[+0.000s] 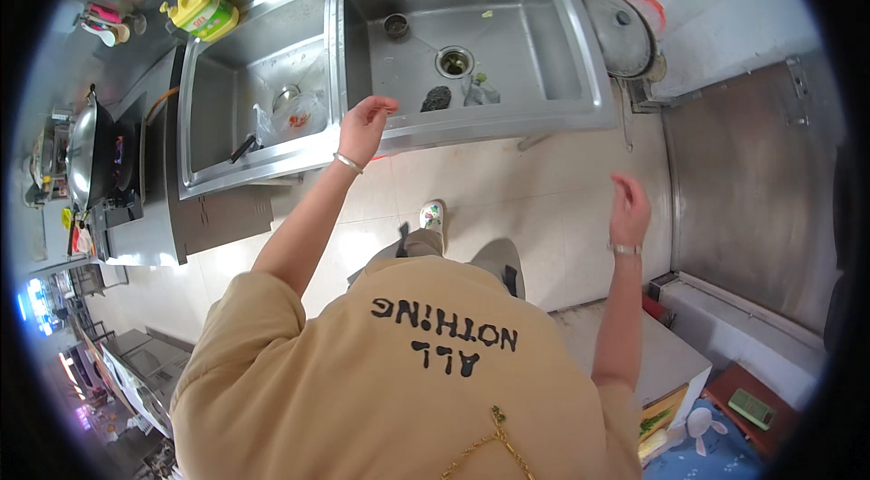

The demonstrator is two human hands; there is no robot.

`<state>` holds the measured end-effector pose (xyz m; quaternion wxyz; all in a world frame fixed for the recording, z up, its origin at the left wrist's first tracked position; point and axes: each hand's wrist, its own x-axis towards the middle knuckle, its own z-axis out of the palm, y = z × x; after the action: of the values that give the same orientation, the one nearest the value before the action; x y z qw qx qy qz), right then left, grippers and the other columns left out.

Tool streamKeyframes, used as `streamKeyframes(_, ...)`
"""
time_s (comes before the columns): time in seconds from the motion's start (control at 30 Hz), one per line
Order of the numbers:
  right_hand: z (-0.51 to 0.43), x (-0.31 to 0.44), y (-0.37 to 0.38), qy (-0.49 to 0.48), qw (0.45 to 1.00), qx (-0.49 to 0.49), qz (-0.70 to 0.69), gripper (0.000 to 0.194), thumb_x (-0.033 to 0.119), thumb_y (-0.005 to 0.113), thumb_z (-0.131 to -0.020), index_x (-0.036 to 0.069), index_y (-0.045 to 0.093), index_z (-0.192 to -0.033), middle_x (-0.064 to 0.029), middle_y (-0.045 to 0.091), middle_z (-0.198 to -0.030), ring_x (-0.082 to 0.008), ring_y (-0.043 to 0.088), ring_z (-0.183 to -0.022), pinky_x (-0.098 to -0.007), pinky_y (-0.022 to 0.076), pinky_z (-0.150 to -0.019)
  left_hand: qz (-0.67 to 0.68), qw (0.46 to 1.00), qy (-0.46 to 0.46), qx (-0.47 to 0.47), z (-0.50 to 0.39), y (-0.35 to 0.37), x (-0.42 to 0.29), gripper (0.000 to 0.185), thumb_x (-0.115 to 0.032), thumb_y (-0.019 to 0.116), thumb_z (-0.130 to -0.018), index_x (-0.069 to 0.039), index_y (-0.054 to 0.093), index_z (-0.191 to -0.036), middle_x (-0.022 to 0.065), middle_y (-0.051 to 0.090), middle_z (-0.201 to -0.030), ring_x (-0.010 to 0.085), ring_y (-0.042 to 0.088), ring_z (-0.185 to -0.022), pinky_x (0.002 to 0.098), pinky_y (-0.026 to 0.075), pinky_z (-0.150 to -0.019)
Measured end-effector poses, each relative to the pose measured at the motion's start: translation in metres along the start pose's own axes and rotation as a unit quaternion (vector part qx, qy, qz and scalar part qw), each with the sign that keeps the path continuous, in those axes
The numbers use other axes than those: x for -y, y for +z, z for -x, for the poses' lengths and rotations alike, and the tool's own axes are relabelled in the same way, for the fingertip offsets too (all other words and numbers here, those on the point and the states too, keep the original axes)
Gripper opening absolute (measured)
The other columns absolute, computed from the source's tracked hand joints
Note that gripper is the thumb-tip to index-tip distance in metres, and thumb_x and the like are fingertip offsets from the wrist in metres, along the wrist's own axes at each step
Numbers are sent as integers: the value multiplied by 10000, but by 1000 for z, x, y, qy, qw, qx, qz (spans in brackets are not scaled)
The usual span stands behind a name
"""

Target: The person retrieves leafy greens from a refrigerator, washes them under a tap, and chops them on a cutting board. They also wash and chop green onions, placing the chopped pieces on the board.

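My left hand (pixel 368 124), with a bangle on the wrist, is over the front rim of the double stainless steel sink (pixel 469 128); its fingers are loosely curled and I see nothing in them. My right hand (pixel 630 208), a watch or bracelet at its wrist, hangs above the floor to the right of the sink, fingers loosely bent, nothing visible in it. In the large basin lie a dark scouring pad (pixel 436 98), a crumpled grey cloth or bag (pixel 480 91), a strainer drain (pixel 454 62) with green scraps and a small round metal piece (pixel 395 25).
The small basin holds a clear plastic bag (pixel 309 114) and a dark handle (pixel 242 149). A yellow jug (pixel 204 12) stands behind it, below the faucet's left. A wok (pixel 88 153) is on the stove at left. A lidded pot (pixel 618 31) is right of the sink.
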<state>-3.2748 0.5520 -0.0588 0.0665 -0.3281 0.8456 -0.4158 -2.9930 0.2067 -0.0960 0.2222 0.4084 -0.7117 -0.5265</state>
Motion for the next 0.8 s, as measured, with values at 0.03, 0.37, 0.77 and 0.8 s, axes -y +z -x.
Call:
streamKeyframes(0.03,-28,17,24,-26,999,29,-14,214,-21,501,-855,28,624,-1023,-91,641,-991,-187,617,-906,-294,482,-789,-36,999,14,-13,-2,-11,7,167,-8,489,-884,2,628,-977,61,661,-950,136,611,-893,241,460,-813)
streamKeyframes(0.37,-206,19,324,-43,914,392,100,357,-6,479,-799,42,598,-1133,-154,494,-1271,-310,478,-1174,-345,395,-996,-295,935,190,-47,-31,-24,86,173,-35,557,-781,-78,600,-943,83,582,-1023,285,542,-989,407,383,-878)
streamKeyframes(0.77,-259,-49,512,147,795,542,229,577,6,426,-870,96,300,-1426,-168,46,-1515,-376,292,-1327,-406,385,-1060,-347,933,93,-12,-46,-19,78,230,-20,564,-717,-61,604,-940,86,576,-1058,272,552,-1051,407,378,-898)
streamKeyframes(0.8,-260,-51,517,146,798,536,234,569,9,432,-866,91,312,-1417,-171,47,-1511,-381,307,-1313,-406,382,-1063,-349,933,84,-6,-47,-18,78,232,-20,565,-716,-62,604,-941,85,575,-1057,270,552,-1051,407,378,-901)
